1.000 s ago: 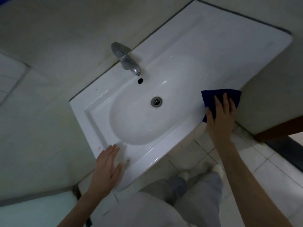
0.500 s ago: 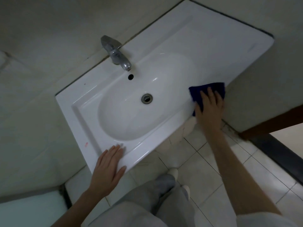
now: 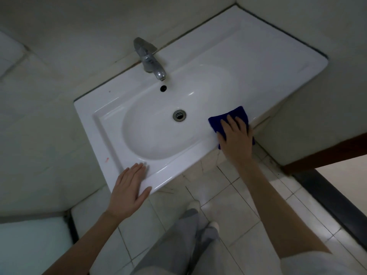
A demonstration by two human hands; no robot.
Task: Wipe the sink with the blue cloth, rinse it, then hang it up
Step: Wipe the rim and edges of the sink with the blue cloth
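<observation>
A right hand (image 3: 236, 135) presses the blue cloth (image 3: 215, 123) flat beneath straight fingers on the sink (image 3: 107, 126) rim, apparently mid-wipe. The left hand (image 3: 129, 187), fingers spread flat, braces the corner for balance.

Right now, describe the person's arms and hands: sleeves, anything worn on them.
Both forearms are bare. The left hand and right hand wear no gloves; no ring, watch or bracelet shows. A pale, whitish sleeve covers the right upper arm at the frame's lower edge; the left arm leaves the picture before any sleeve appears.
</observation>
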